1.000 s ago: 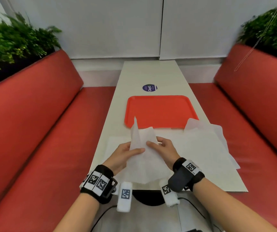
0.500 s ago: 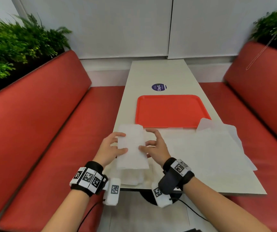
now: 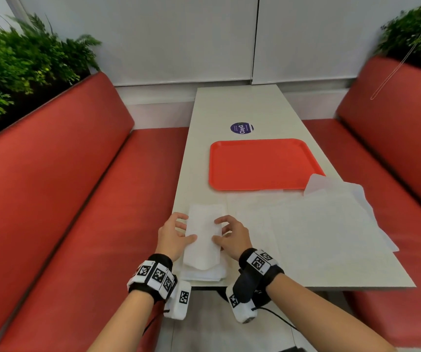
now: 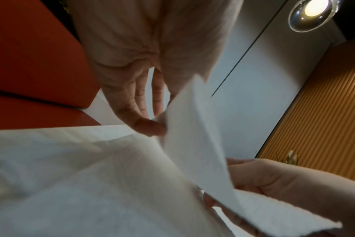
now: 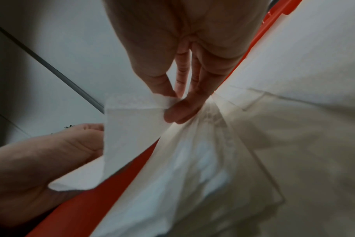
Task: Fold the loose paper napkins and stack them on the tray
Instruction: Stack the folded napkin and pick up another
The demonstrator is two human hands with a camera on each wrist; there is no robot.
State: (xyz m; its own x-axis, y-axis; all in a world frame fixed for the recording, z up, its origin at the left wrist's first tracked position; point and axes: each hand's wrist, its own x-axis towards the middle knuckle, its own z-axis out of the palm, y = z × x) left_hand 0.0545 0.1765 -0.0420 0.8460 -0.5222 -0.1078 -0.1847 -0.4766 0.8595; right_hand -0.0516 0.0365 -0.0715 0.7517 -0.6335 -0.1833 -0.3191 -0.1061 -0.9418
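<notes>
A white napkin folded into a narrow strip lies lengthwise between my two hands at the table's near left corner. My left hand holds its left edge with the thumb across the top. My right hand pinches its right edge; in the right wrist view the thumb and fingers close on the napkin. In the left wrist view the napkin hangs slightly lifted beside the left fingers. Under it lies a small pile of folded napkins. The orange tray sits bare farther up the table.
Several unfolded white napkins spread over the table's right half, one corner curling onto the tray's near right corner. A round purple sticker lies beyond the tray. Red bench seats flank the white table, with plants behind them.
The napkin, held up half open a second ago, is now folded into a narrow strip and lowered over the pile at the near left corner. Both hands moved left with it.
</notes>
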